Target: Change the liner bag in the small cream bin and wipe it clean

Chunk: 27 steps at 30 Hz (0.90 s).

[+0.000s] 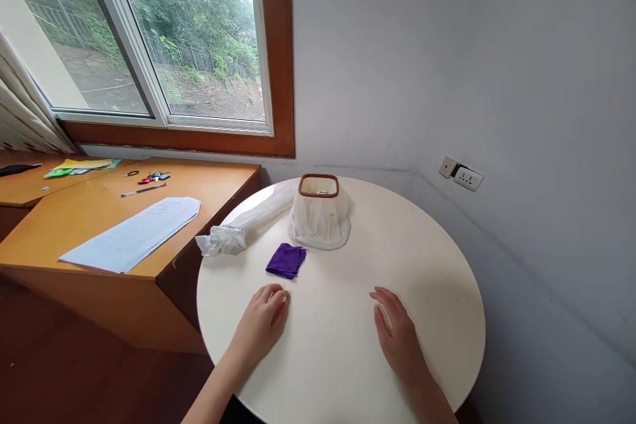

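My left hand [265,318] rests on the round white table [342,358], its fingers loosely bent and nothing visible in them. Just beyond its fingertips lies a folded purple cloth [286,261]. On the right side, my right hand [396,331] hovers over or rests on the tabletop, thumb apart from the fingers, holding nothing. Farther back stands a small bin with a brown rim [318,195], its sides covered by a white plastic bag [318,222]. What lies inside it is mostly hidden. A long, crumpled white plastic bag [226,238] stretches from beside the bin toward the table's left edge.
An orange-brown desk [213,179] adjoins on the left, bearing paper sheets [134,235], a pen [143,190], a bunch of keys [155,177] and coloured papers [82,165]. A wall with a socket [468,178] bounds the right. A window [199,33] is behind.
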{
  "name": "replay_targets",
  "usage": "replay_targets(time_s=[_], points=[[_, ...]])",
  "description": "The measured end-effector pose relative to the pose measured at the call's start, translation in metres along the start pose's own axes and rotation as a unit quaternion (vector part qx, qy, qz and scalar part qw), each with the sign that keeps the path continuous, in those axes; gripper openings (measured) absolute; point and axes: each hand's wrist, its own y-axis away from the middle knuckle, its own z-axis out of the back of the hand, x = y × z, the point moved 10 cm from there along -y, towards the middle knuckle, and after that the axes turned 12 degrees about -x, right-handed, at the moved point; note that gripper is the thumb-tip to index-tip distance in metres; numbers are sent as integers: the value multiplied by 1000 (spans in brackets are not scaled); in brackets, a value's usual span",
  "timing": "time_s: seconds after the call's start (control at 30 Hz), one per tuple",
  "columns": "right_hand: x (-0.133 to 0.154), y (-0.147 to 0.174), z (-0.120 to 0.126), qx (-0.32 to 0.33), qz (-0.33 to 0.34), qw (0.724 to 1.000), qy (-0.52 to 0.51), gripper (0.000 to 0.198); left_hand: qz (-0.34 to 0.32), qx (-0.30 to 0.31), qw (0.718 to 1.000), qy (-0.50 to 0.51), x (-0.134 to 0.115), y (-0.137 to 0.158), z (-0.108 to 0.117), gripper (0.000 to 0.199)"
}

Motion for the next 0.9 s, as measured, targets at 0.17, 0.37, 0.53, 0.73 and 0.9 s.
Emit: replay_targets(time_s=[0.17, 0.37, 0.53, 0.73, 0.9], points=[[-5, -1, -4, 14, -35, 999, -32, 29, -14, 9, 1000, -5, -1, 0, -2, 24], [-4, 1, -14, 63, -34, 997, -20, 28, -4, 16, 1000, -11, 1, 1, -4, 24], [-7, 1, -18, 70, -30, 997, -3, 27, 5, 26, 1000, -8, 4, 1, -6, 24], [0, 3, -22, 71, 21, 997, 23, 27, 12, 29, 1000, 1, 5, 0, -6, 25], [3, 3, -22, 65, 40, 997, 30, 28, 16, 30, 999, 11, 6, 0, -4, 26]])
